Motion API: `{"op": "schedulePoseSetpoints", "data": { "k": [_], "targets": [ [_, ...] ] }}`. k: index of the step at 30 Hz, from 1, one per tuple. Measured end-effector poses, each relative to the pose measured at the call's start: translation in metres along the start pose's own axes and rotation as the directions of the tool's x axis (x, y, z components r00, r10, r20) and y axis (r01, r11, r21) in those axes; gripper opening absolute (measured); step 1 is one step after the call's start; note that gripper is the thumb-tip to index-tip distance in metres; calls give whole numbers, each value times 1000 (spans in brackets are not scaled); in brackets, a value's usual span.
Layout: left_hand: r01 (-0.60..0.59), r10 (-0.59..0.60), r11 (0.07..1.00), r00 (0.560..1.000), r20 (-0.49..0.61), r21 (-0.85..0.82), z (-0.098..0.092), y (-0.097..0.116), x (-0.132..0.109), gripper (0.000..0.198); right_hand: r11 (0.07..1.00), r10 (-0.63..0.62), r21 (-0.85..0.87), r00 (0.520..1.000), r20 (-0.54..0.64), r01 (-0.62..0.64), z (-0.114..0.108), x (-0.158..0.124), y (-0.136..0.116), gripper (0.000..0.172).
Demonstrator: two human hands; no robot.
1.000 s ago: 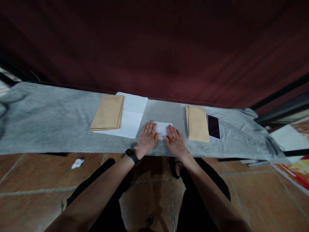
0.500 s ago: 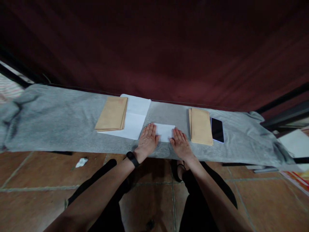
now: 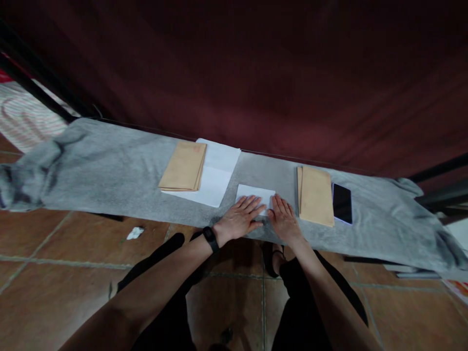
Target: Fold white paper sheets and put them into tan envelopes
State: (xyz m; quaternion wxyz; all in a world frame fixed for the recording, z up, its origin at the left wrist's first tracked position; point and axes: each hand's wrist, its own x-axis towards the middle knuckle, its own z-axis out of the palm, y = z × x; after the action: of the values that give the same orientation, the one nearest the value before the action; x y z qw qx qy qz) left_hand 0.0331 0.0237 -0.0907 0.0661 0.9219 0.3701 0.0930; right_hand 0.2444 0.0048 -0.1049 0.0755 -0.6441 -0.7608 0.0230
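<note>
Paper, small and white, lies on the surface between left envelopes and right envelopes, left hand spread flat over its near part, right hand flat along its right edge.

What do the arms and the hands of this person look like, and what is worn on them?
The left hand and right hand wear no gloves, and no sleeve shows on either forearm. A black band, like a watch, circles the left wrist. No band shows on the right.
</note>
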Motion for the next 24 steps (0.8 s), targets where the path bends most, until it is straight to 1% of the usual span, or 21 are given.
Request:
{"op": "schedulePoseSetpoints", "data": {
  "k": [4,7,13,15,17,20,24],
  "targets": [
    [-7,7,1000,1000,-2,-7,-3,-1,-3,60,1000,5,-16,1000,30,-5,-4,0,1,56],
    [15,-15,1000,1000,7,2,-4,-1,-3,57,999,8,-36,1000,24,-8,-6,0,2,55],
    [136,-140,987,990,37,84,-14,-8,4,49,997,15,-77,999,-42,-18,-9,1,1,52],
    [135,-141,984,989,47,114,-19,-12,5,46,997,8,-72,999,-52,-11,-10,3,0,51],
    [90,-99,986,993,61,137,-24,-14,4,42,999,-4,-48,998,-56,1,-12,4,-1,51],
    [24,-37,988,996,81,153,-28,-14,2,38,999,-47,20,998,-43,48,-14,7,-4,50],
    [44,-53,989,997,58,139,-30,-12,1,36,973,-184,140,983,6,181,-17,8,-17,53]
  ]
}}
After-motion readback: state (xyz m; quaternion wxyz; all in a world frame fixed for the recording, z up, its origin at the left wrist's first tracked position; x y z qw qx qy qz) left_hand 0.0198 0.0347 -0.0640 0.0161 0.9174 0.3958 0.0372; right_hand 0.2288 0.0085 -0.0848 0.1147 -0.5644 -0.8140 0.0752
